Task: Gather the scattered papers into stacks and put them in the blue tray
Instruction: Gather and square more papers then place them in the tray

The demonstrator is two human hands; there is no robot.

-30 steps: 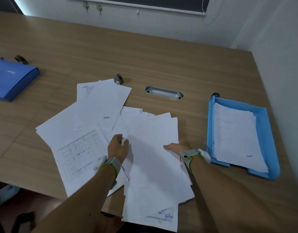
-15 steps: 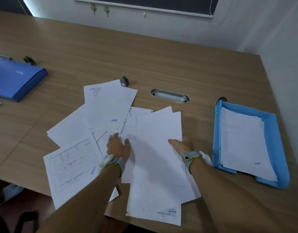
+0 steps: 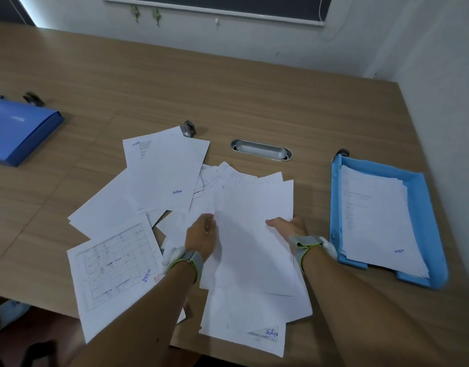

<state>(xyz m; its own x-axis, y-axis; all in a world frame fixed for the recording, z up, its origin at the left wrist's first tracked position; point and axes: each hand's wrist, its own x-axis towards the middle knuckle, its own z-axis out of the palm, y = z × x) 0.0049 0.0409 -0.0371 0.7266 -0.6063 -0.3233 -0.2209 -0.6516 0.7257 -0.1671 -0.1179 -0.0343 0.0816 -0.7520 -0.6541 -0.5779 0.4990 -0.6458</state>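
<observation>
Several white papers (image 3: 164, 176) lie scattered on the wooden table in front of me. A loose bunch of sheets (image 3: 251, 221) sits in the middle between my hands. My left hand (image 3: 201, 237) grips its left edge, fingers tucked under the sheets. My right hand (image 3: 289, 226) holds its right edge, thumb on top. A sheet with a printed table (image 3: 114, 266) lies to the left, and another (image 3: 241, 321) hangs over the near table edge. The blue tray (image 3: 434, 234) stands at the right and holds a stack of papers (image 3: 373, 218).
A blue folder (image 3: 19, 131) lies at the far left. A metal cable slot (image 3: 261, 149) is set in the table behind the papers. Small metal clips (image 3: 188, 128) lie near the top sheet. The wall runs close along the right side.
Both hands have pushed inward and the middle sheets have bunched closer together, lifting slightly at their far ends. My left fingers have slid under the edge.
</observation>
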